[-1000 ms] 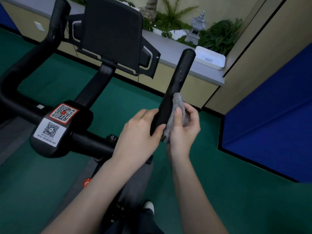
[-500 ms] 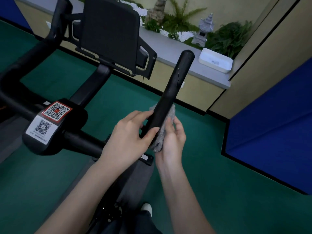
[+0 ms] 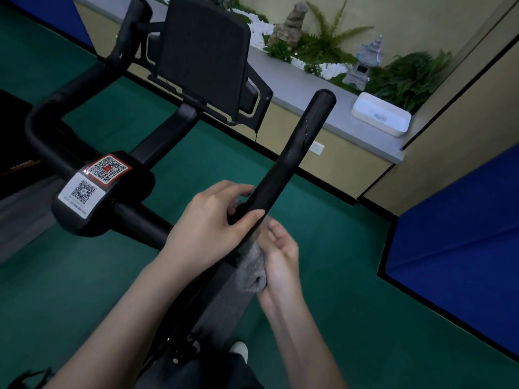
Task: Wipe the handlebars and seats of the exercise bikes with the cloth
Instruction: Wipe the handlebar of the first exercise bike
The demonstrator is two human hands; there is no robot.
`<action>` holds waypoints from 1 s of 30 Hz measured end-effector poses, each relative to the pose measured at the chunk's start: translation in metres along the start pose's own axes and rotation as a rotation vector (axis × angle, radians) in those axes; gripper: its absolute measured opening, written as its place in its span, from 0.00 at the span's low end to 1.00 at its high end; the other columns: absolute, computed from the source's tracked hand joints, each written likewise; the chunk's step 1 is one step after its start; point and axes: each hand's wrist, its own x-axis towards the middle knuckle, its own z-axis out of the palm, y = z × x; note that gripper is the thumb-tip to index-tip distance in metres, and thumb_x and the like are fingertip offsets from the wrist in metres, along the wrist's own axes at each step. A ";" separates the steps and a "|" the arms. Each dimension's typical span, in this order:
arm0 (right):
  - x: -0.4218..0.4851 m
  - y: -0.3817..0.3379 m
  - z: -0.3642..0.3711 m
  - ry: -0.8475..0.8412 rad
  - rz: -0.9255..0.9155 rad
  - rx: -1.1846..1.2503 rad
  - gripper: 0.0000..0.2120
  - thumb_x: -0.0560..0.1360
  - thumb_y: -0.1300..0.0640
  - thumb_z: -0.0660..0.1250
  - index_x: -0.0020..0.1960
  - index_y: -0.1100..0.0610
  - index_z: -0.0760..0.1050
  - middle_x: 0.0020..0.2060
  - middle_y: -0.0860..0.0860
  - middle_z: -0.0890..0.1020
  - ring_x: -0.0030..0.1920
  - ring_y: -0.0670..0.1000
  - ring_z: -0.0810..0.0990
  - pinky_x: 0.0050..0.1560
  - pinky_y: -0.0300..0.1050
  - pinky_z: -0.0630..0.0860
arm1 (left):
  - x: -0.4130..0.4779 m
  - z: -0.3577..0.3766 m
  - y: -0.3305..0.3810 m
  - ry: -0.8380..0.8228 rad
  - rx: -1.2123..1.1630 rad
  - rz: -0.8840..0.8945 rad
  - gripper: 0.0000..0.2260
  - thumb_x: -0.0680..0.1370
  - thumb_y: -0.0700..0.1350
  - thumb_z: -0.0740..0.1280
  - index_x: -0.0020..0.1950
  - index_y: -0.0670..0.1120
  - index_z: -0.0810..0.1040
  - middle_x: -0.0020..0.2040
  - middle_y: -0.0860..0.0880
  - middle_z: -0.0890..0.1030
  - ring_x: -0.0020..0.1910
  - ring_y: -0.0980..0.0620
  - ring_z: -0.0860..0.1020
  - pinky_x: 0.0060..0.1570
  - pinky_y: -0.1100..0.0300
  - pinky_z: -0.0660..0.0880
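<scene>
Green floor (image 3: 351, 290) fills the room, with a blue mat (image 3: 455, 220) to the right and a grey ledge (image 3: 295, 88) behind carrying ferns, a stone lantern (image 3: 365, 63) and a white tray (image 3: 380, 113). On the bike, a dark screen (image 3: 202, 54) stands above the stem and QR stickers (image 3: 108, 168) sit on the clamp. The right-side bar (image 3: 297, 153) rises from lower left to upper right, its capped end toward the ledge. The left hand (image 3: 207, 223) grips the bar near its lower end, thumb across the near side and fingers curled over the far side. Just below, the right hand (image 3: 280, 256) is turned palm toward the bar with fingers half curled, and the grey cloth (image 3: 252, 265) hangs along that palm, its top tucked up against the bar's underside. Blur hides whether those fingers pinch the cloth or only cup it. The cloth sits at the low end of the bar, so the unwiped length likely lies up and away from the fingers, along the bar's own axis. The right hand is the one placed to slide the cloth upward while the left steadies. No seat is in view, and that part of the task looks not yet done.
</scene>
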 end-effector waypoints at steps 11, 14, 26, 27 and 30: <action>0.010 0.003 0.017 0.413 -0.532 -0.198 0.06 0.77 0.66 0.65 0.52 0.62 0.79 0.48 0.57 0.84 0.52 0.56 0.82 0.57 0.52 0.77 | 0.002 0.003 -0.004 -0.040 -0.040 -0.019 0.16 0.74 0.53 0.69 0.61 0.55 0.78 0.50 0.60 0.79 0.45 0.62 0.74 0.44 0.74 0.67; 0.023 -0.018 0.023 0.468 -0.756 -0.397 0.09 0.75 0.68 0.66 0.51 0.57 0.80 0.51 0.59 0.81 0.54 0.53 0.80 0.60 0.48 0.75 | 0.003 0.004 -0.005 -0.026 -0.057 -0.006 0.16 0.74 0.53 0.69 0.60 0.53 0.78 0.49 0.57 0.80 0.44 0.59 0.75 0.46 0.63 0.73; 0.044 -0.056 0.024 0.318 -1.153 -1.058 0.09 0.72 0.71 0.69 0.50 0.64 0.82 0.47 0.54 0.76 0.50 0.45 0.75 0.55 0.32 0.71 | 0.004 0.004 -0.005 -0.003 -0.081 0.004 0.16 0.73 0.51 0.70 0.60 0.50 0.79 0.48 0.53 0.81 0.44 0.51 0.78 0.47 0.54 0.76; 0.049 -0.061 0.027 0.333 -1.170 -1.064 0.09 0.72 0.71 0.69 0.50 0.65 0.82 0.47 0.55 0.76 0.50 0.43 0.73 0.55 0.31 0.70 | 0.004 0.004 -0.005 -0.005 -0.084 0.002 0.16 0.74 0.51 0.70 0.60 0.50 0.79 0.48 0.53 0.80 0.44 0.51 0.78 0.47 0.53 0.76; 0.053 -0.062 0.031 0.359 -1.190 -1.067 0.09 0.72 0.71 0.68 0.50 0.65 0.82 0.47 0.56 0.75 0.50 0.42 0.72 0.55 0.29 0.68 | 0.004 0.003 -0.005 -0.008 -0.089 -0.001 0.16 0.74 0.51 0.70 0.60 0.50 0.78 0.48 0.53 0.80 0.44 0.51 0.78 0.47 0.54 0.76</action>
